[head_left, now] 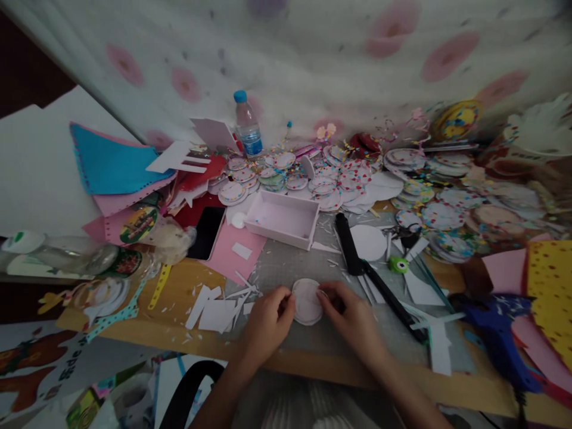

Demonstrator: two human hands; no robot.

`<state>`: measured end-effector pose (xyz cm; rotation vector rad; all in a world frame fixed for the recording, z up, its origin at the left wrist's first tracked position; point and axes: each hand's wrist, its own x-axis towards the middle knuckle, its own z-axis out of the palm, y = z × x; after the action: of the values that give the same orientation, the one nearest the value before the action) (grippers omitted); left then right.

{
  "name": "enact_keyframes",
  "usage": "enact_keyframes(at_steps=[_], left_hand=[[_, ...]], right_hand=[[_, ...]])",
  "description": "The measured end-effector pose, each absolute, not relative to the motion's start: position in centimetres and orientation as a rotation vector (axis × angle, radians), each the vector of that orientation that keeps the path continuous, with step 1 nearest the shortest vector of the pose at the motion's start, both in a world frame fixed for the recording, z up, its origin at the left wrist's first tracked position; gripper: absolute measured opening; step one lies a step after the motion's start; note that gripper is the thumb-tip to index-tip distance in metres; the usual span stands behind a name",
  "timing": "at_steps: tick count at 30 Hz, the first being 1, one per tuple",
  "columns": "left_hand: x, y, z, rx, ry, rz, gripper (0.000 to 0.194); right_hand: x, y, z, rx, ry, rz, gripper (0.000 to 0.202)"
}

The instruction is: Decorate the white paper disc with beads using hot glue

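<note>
A white round paper disc (306,301) lies on the grey cutting mat (290,262) near the table's front edge. My left hand (267,322) pinches its left rim with fingers curled. On the opposite side, my right hand (350,315) grips the right rim. Both hands hold the same disc low over the mat. White paper offcuts (217,311) lie just left of my left hand. A black tool (348,244) lies on the mat just beyond my right hand.
An open white box (283,218) stands behind the mat. Stacks of patterned round discs (339,176) fill the back and right. A water bottle (247,126) stands at the wall. A dark phone (207,232), pink and blue sheets (111,164) lie left; a blue glue gun (500,328) lies right.
</note>
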<state>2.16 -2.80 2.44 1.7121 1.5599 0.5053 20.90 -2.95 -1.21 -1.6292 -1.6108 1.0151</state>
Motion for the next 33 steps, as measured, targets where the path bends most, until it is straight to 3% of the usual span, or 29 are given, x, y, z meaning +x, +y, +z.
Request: enact_keyframes(at_steps=[13, 33], left_hand=[[2.3, -3.4, 1.6, 1.843, 1.592, 0.441, 0.026], [3.1, -3.0, 2.2, 2.028, 1.653, 0.120, 0.021]], right_hand=[[20.0, -3.1, -0.4, -1.580, -1.569, 0.977, 0.017], [19.4, -3.2, -1.7, -1.588, -1.362, 0.941, 0.028]])
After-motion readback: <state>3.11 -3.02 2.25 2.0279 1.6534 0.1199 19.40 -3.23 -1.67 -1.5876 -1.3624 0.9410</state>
